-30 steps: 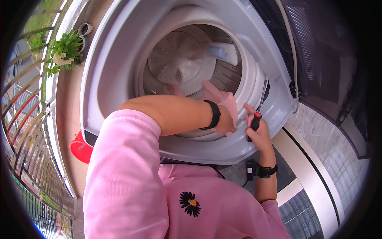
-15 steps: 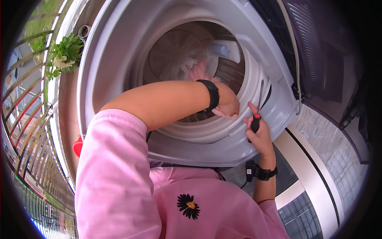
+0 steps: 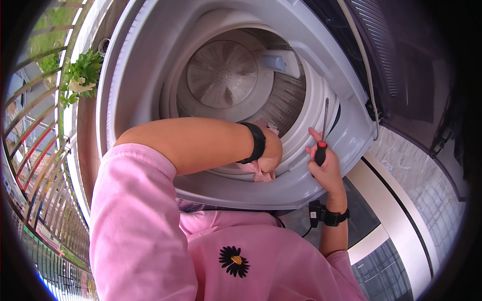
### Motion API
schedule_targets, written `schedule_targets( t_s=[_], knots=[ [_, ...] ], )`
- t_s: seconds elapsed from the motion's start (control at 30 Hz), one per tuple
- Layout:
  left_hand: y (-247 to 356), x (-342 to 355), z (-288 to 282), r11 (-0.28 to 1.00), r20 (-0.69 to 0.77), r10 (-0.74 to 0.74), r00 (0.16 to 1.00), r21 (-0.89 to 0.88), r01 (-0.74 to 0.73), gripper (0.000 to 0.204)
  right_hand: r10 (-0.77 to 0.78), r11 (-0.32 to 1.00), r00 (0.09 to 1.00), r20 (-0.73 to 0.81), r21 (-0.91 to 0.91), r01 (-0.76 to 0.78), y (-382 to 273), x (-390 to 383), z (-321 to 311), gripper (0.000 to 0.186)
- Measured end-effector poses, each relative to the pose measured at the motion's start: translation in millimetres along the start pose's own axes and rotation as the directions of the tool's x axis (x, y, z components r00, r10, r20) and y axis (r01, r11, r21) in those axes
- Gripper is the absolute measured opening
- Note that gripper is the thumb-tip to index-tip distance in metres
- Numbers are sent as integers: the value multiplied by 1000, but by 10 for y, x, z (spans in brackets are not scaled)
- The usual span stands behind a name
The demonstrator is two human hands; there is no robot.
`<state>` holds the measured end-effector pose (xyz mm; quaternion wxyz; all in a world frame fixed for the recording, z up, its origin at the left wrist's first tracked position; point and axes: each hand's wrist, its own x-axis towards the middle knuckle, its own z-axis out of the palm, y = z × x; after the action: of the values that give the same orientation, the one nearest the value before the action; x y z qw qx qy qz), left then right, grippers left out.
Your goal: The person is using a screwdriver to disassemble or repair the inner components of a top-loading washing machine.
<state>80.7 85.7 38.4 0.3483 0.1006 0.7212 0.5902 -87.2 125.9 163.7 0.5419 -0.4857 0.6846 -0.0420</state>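
My left hand (image 3: 271, 151), with a black band at its wrist, is closed around a pink cloth (image 3: 263, 174). It reaches over the near inner rim of a top-loading washing machine (image 3: 251, 193), and its fingers are mostly hidden behind the hand and cloth. Parts of the cloth stick out on both sides. By the opening's right edge, my right hand (image 3: 329, 171) grips a screwdriver (image 3: 320, 153) with a black and red handle. The shaft points up and away, and some fingers are stretched out. Past the left forearm, the drum's ribbed round base plate (image 3: 222, 73) shows.
A light-blue piece (image 3: 274, 62) sits on the drum's far right wall. The dark raised lid (image 3: 401, 65) stands at the right, with a pale hose (image 3: 360, 45) alongside. At the left are a leafy plant (image 3: 83, 70) and a metal railing (image 3: 37, 130).
My left hand has drawn the pink cloth back toward me, from over the drum's base to the near rim. The base plate is now uncovered. My right hand keeps its grip on the screwdriver.
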Motion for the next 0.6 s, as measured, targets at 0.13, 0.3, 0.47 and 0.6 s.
schedule_targets(
  t_s=[0.13, 0.3, 0.47, 0.6],
  knots=[
    [-161, -265, -106, 930, -413, 49, 910, -312, -192, 20, 16, 999, 999, -43, -28, -17, -10, -13, 19, 36],
    [-516, 339, 179, 973, -475, 231, 849, 106, -205, 8, 31, 998, 999, -25, -60, -33, -15, -17, 23, 60],
    [-40, -240, -13, 979, -442, -2, 897, -185, -89, 12, 48, 998, 997, -56, -41, -50, 40, -24, 19, 61],
    [-152, 72, 232, 946, -616, 91, 783, -193, -261, 13, -2, 998, 999, -37, -70, -1, -55, 1, 27, 61]
  ],
)
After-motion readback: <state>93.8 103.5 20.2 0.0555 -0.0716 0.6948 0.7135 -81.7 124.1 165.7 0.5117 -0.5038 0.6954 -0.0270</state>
